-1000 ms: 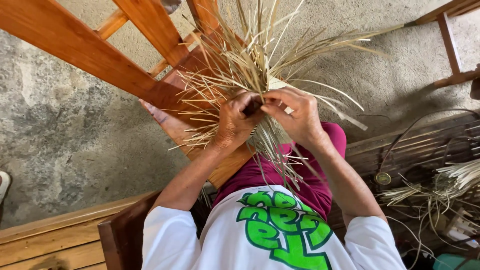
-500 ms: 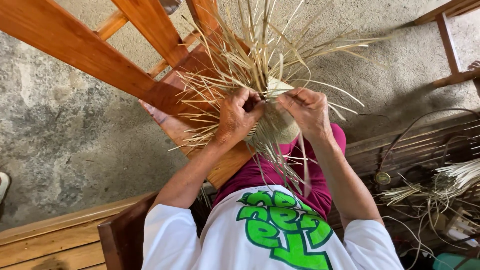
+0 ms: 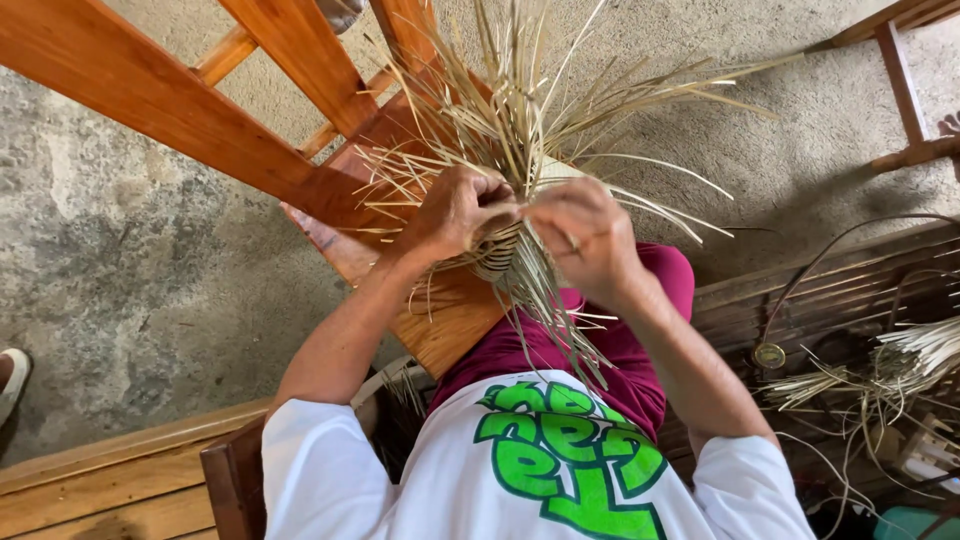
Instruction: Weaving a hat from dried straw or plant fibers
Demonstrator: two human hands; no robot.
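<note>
A half-woven straw basket (image 3: pixel 500 250) with many loose pale strands fanning up and outward rests over my lap, above a wooden stool seat (image 3: pixel 450 320). My left hand (image 3: pixel 455 208) grips the woven rim on its left side, fingers curled into the strands. My right hand (image 3: pixel 580 235) pinches strands on the right side, close against the left hand. A bunch of strands hangs down between my hands toward my maroon trousers. The basket's woven body is mostly hidden behind my hands.
Slanted wooden stool legs and rails (image 3: pixel 180 110) cross the upper left over the concrete floor. A second wooden frame (image 3: pixel 905 90) stands at the upper right. Loose straw bundles (image 3: pixel 900 365) and a curved wire lie on the slatted bench at right. A foot (image 3: pixel 12 380) shows at the left edge.
My right hand has shifted left and closer to the left hand, pulling strands in. The basket has turned slightly, and its pale rim is more covered.
</note>
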